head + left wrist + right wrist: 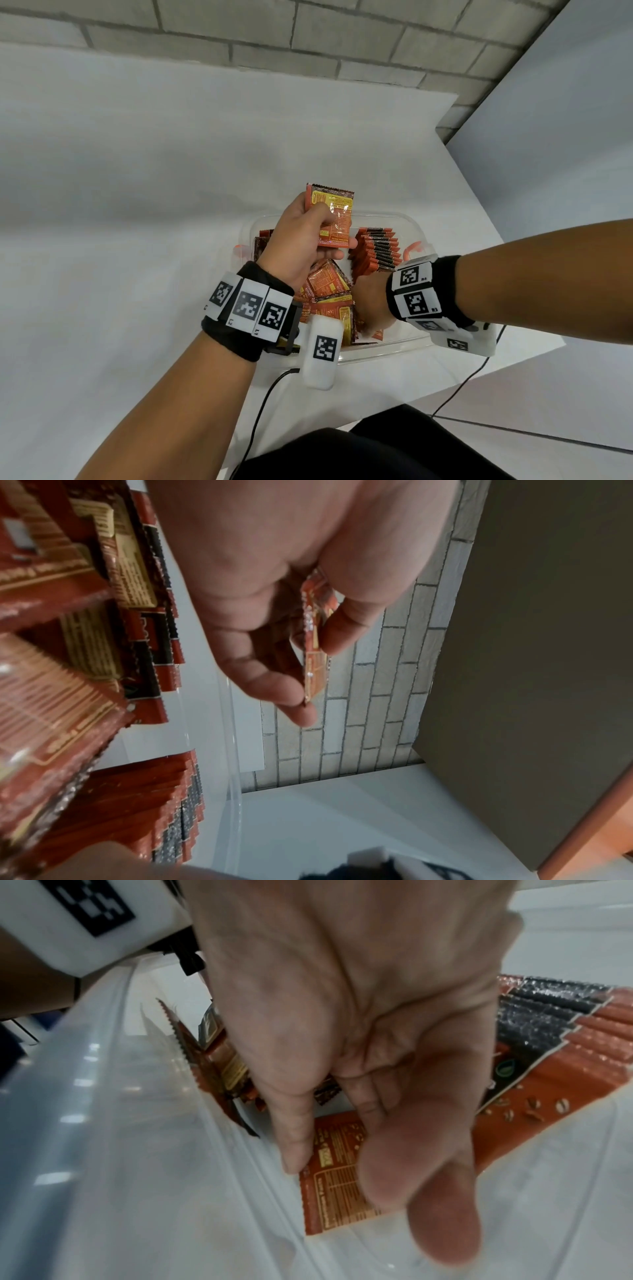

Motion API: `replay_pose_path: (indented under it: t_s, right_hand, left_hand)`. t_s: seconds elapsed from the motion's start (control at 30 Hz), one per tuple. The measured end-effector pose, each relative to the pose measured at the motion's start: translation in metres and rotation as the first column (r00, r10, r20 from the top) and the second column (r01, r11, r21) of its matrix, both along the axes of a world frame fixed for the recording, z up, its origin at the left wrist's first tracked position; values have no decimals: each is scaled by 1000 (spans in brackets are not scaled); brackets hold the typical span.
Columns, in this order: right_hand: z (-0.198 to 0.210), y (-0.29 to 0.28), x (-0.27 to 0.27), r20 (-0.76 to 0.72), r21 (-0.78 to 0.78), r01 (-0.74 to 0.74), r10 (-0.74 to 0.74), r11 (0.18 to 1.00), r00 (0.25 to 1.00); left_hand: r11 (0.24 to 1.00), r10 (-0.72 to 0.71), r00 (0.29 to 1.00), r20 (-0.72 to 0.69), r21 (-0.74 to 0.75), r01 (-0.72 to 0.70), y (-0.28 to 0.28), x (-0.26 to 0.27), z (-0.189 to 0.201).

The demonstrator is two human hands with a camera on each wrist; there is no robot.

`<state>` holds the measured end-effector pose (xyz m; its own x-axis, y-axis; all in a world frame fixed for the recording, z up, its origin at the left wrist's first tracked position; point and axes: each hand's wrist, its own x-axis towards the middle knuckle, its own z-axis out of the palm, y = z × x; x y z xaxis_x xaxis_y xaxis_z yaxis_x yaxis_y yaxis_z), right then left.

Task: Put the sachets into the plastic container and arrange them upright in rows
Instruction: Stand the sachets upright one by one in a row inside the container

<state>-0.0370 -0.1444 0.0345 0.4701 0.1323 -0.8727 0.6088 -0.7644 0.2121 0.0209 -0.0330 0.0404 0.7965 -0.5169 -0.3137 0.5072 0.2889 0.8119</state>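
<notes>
A clear plastic container [376, 353] stands on the white table. My left hand [329, 236] holds an orange sachet [334, 209] upright above the container's middle, thumb on its printed face; the left wrist view shows that sachet [313, 642] edge-on between thumb and fingers. A row of upright sachets [376, 251] leans at the container's far right, and loose sachets [329, 284] lie piled in the middle. My right hand [369, 1199] reaches down into the near right corner, its straight fingers [294, 1145] touching a flat sachet [337, 1185] on the floor by the wall [137, 1150].
More upright sachets [262, 240] stand at the container's far left. The table [137, 205] ends just right of the container and close in front. Two black cables [260, 404] hang off the front edge. A brick wall [308, 34] runs behind.
</notes>
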Motion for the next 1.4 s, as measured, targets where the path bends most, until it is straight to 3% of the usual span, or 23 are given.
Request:
replay_pose_path:
  t_s: [0.5,0.67,0.93,1.17,1.4]
  right_hand:
    - [1,8,1,-77,-56,-53,48,997,996]
    - [-6,4,0,-73,-122,29,-38,992,997]
    - [14,-12,6,49,-13,168,-167,986,985]
    - [19,-45,15,231,123,314,-335,941,913]
    - [12,-60,19,311,158,311,-346,937,885]
  left_hand:
    - [999,-2,1000,31,-39,4,4,3,-3]
    - [999,-3,999,48,-35,4,4,2,-2]
    - [1000,-10,999,46,-16,11,3,1,0]
    - [1000,-9,999,45,2,9,2,0,1]
    - [1000,-12,999,42,19,12,1,-1,0]
